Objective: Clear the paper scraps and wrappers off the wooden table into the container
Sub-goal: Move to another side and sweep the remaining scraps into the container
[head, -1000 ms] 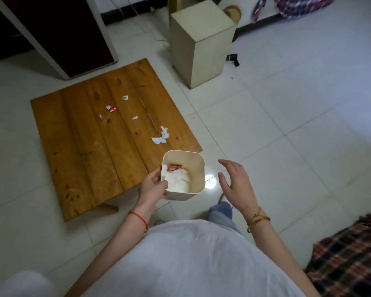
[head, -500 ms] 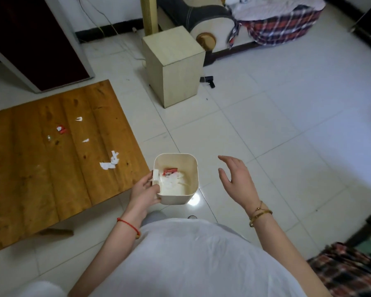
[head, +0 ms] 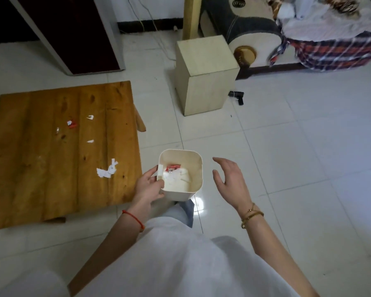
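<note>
A low wooden table (head: 41,168) stands on the left. On it lie a crumpled white paper scrap (head: 106,170) near its right edge, a red-and-white wrapper (head: 71,124), and small white bits (head: 90,117) (head: 90,141) (head: 57,130). My left hand (head: 148,185) grips the left rim of a cream square container (head: 193,168), held over the floor just right of the table. White scraps and a red wrapper lie inside the container. My right hand (head: 229,181) hovers open a little to the right of the container, holding nothing.
A tall cream box (head: 206,71) stands on the white tiled floor behind the container. A small black object (head: 237,96) lies beside it. A sofa with a plaid blanket (head: 334,52) fills the back right. A dark cabinet (head: 73,33) stands behind the table.
The view has swung; the table now sits further left and more of the sofa shows. The container and both hands keep nearly the same pose.
</note>
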### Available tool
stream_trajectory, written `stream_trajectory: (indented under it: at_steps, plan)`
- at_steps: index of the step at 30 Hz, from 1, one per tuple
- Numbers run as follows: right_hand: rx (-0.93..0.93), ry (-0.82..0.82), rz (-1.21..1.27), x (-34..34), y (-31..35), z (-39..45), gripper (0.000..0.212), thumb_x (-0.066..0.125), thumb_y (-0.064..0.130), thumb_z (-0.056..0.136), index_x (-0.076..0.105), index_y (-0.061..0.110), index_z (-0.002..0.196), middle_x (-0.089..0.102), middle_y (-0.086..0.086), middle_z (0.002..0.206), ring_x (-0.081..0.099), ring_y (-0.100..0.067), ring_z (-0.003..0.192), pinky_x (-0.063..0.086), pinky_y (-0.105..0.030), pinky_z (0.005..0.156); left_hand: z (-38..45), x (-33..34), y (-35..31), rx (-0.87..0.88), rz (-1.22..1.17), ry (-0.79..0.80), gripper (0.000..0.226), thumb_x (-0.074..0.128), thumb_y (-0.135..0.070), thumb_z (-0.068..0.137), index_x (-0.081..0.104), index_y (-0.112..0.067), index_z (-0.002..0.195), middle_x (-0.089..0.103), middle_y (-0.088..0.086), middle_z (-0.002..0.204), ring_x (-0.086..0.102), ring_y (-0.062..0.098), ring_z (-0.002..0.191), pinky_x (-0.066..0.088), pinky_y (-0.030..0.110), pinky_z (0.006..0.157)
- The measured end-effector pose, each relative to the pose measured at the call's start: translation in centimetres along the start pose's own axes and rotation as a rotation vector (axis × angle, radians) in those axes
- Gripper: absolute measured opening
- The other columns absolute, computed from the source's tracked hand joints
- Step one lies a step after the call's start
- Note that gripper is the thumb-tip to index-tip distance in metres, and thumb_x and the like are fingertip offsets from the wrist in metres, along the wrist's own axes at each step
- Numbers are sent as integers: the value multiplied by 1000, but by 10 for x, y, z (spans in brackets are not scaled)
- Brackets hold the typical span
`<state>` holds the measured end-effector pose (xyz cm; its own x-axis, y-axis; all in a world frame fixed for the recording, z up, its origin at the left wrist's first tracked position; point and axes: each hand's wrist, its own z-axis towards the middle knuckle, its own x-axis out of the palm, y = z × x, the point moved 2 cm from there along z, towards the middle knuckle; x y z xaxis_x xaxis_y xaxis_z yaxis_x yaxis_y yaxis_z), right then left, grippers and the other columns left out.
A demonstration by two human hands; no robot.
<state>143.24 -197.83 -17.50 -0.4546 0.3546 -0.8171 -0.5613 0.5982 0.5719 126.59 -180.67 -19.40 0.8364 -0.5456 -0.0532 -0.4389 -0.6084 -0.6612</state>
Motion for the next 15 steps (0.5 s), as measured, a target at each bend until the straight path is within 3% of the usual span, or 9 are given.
stream_trajectory:
  at_steps: [4, 8, 12, 15]
  plan:
    - [-97, 66, -26, -9, -2, 75, 38, 51, 19, 96, 52, 13, 133, 57, -2, 132, 47, -19, 125, 30, -24, 105, 31, 15, -31, 8, -60, -90, 64, 54, 11, 86, 48, -22, 141, 69, 1, 115, 63, 14, 86, 54, 27, 56]
    - [-192, 109, -28, -13, 9, 140, 38, 51, 19, 96, 52, 12, 133, 57, -4, 133, 47, -20, 125, 32, -27, 105, 55, 22, -56, 31, -31, -151, 76, 56, 8, 85, 34, -25, 150, 57, 10, 138, 61, 30, 112, 55, 28, 61]
    - [-321, 196, -27, -10, 29, 196, 37, 50, 18, 96, 52, 12, 133, 57, -5, 133, 46, -20, 125, 34, -29, 106, 68, 21, -70, 27, -80, -195, 69, 58, 2, 84, 42, -26, 145, 61, 4, 129, 62, 29, 110, 60, 37, 73]
    - [-422, 289, -54, 0, 44, 232, 38, 48, 21, 97, 51, 14, 134, 55, -4, 135, 45, -20, 126, 33, -30, 107, 74, 22, -74, -10, -161, -256, 55, 59, 1, 84, 58, -33, 127, 63, 0, 116, 61, 24, 101, 60, 42, 79]
